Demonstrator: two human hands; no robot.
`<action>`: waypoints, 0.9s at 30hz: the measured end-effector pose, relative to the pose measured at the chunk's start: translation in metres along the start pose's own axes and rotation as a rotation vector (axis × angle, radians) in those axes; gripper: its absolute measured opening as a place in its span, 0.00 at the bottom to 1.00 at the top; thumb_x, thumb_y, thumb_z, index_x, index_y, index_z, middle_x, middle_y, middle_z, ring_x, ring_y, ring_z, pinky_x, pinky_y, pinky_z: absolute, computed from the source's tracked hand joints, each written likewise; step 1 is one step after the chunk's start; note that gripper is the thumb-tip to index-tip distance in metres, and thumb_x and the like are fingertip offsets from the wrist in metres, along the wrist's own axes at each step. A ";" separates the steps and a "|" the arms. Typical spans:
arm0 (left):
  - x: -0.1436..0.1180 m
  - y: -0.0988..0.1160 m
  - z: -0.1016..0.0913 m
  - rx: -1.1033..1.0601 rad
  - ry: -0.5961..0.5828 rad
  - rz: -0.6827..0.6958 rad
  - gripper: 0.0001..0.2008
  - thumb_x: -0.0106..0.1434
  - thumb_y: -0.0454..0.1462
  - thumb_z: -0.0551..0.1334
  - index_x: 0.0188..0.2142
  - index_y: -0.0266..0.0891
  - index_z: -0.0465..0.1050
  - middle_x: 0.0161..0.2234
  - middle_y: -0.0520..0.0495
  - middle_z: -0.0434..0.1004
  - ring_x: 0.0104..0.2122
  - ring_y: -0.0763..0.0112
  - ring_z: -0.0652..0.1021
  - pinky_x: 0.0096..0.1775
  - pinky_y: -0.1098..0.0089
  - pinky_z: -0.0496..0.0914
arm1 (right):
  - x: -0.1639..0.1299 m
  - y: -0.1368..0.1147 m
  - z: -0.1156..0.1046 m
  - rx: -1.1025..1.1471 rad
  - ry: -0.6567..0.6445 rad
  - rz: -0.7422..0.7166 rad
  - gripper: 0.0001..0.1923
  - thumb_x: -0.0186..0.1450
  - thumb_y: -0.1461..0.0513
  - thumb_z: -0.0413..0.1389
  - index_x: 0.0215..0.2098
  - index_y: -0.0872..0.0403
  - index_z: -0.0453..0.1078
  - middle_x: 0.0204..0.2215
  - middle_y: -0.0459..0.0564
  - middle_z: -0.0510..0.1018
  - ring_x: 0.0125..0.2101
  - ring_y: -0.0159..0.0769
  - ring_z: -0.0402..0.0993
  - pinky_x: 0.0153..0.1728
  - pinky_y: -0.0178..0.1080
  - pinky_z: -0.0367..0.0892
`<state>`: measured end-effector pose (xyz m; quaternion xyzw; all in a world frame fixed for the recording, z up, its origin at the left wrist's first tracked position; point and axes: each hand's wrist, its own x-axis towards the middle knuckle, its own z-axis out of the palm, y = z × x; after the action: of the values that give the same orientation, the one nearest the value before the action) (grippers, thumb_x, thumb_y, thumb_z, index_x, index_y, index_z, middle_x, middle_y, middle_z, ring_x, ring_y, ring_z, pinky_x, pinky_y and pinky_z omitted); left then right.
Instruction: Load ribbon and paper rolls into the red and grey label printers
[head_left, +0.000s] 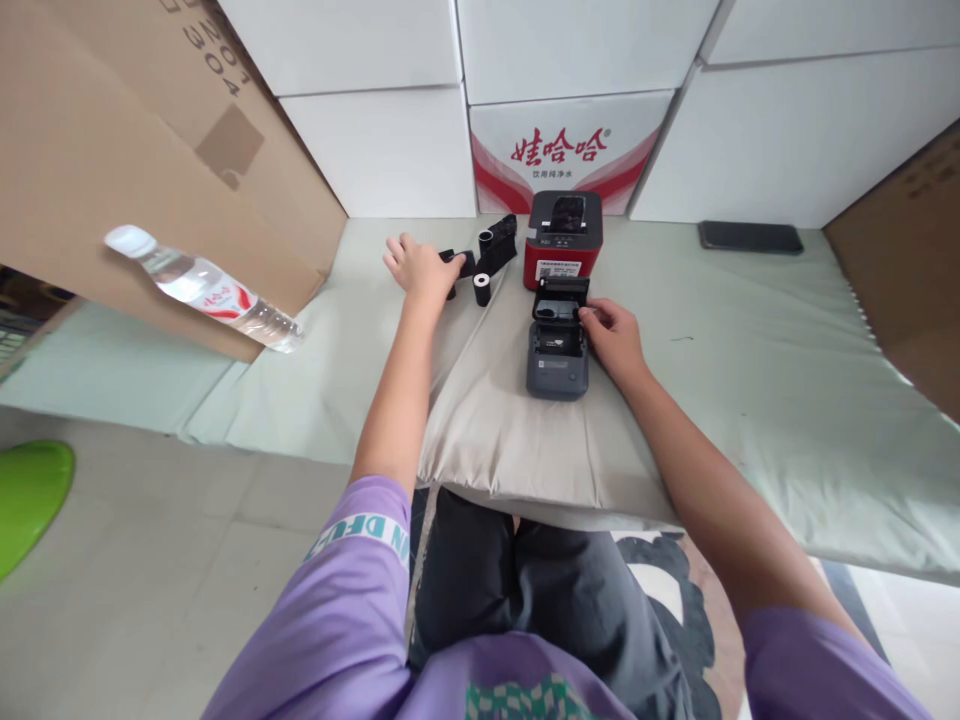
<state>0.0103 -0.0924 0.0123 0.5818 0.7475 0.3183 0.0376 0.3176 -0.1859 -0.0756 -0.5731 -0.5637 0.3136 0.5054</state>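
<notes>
A small dark grey label printer (557, 372) sits on the cloth-covered surface with its lid (561, 298) raised and its inside showing. My right hand (616, 338) is at the lid's right edge, thumb and fingers closed on it. Farther left, my left hand (418, 268) is spread over some small black rolls (466, 265), its thumb touching one; part of them is hidden beneath the hand. Beside them stands a black roll with a white core (481, 290). Behind it are another black roll (486, 240) and a crumpled black wrapper (501, 250).
Behind the label printer stands a red and black printer (564, 240). White cartons (375, 150) line the back. A phone (750, 237) lies at the right. On the left are a water bottle (217, 295) and a large cardboard box (150, 150); another cardboard box (907, 250) borders the right.
</notes>
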 end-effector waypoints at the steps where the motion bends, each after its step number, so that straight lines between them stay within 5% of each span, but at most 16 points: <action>1: 0.003 -0.001 -0.007 -0.035 0.014 0.002 0.16 0.59 0.47 0.75 0.37 0.40 0.78 0.60 0.27 0.75 0.73 0.29 0.59 0.74 0.33 0.51 | 0.000 -0.001 0.000 -0.006 -0.001 -0.003 0.20 0.63 0.43 0.63 0.43 0.48 0.79 0.23 0.43 0.72 0.25 0.36 0.64 0.30 0.42 0.65; 4: 0.012 -0.002 -0.027 -0.119 -0.004 0.038 0.13 0.64 0.47 0.72 0.32 0.43 0.74 0.51 0.32 0.80 0.69 0.34 0.65 0.72 0.33 0.54 | -0.001 -0.002 -0.001 -0.011 -0.008 -0.001 0.20 0.64 0.43 0.63 0.43 0.48 0.79 0.22 0.43 0.70 0.24 0.36 0.63 0.31 0.42 0.65; 7: 0.013 0.003 -0.035 -0.136 -0.181 0.141 0.14 0.64 0.47 0.72 0.30 0.43 0.73 0.38 0.39 0.81 0.61 0.41 0.75 0.70 0.35 0.58 | -0.001 -0.001 -0.001 0.000 -0.012 0.001 0.19 0.64 0.44 0.63 0.43 0.48 0.79 0.23 0.43 0.72 0.25 0.36 0.64 0.31 0.42 0.66; 10: 0.000 0.018 -0.022 -0.054 -0.346 0.280 0.17 0.58 0.47 0.78 0.31 0.44 0.74 0.31 0.44 0.79 0.56 0.42 0.79 0.70 0.37 0.58 | 0.000 0.001 0.000 0.012 0.000 -0.006 0.19 0.65 0.45 0.63 0.42 0.49 0.79 0.22 0.42 0.71 0.24 0.36 0.64 0.30 0.42 0.67; 16: -0.025 0.041 0.004 0.130 -0.408 0.307 0.13 0.60 0.32 0.75 0.28 0.41 0.72 0.32 0.44 0.79 0.56 0.41 0.80 0.68 0.40 0.59 | 0.000 0.000 0.000 0.031 -0.006 0.007 0.20 0.63 0.44 0.63 0.43 0.49 0.78 0.22 0.42 0.70 0.24 0.35 0.62 0.29 0.42 0.62; 22: -0.015 0.040 -0.054 -0.401 -0.300 0.296 0.19 0.65 0.32 0.74 0.51 0.46 0.72 0.39 0.49 0.80 0.52 0.52 0.80 0.55 0.57 0.74 | -0.001 -0.003 0.000 0.012 -0.006 0.015 0.20 0.62 0.43 0.63 0.42 0.48 0.77 0.22 0.42 0.69 0.24 0.36 0.61 0.30 0.42 0.61; 27: -0.030 0.054 -0.090 -0.951 -0.618 0.394 0.08 0.75 0.28 0.62 0.51 0.40 0.72 0.40 0.52 0.79 0.36 0.73 0.79 0.40 0.69 0.73 | -0.002 -0.004 0.000 0.002 -0.014 0.000 0.21 0.64 0.42 0.62 0.43 0.47 0.77 0.23 0.43 0.70 0.24 0.36 0.61 0.29 0.42 0.61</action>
<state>0.0274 -0.1516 0.1024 0.6942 0.3558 0.4352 0.4496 0.3160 -0.1884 -0.0726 -0.5704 -0.5669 0.3184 0.5020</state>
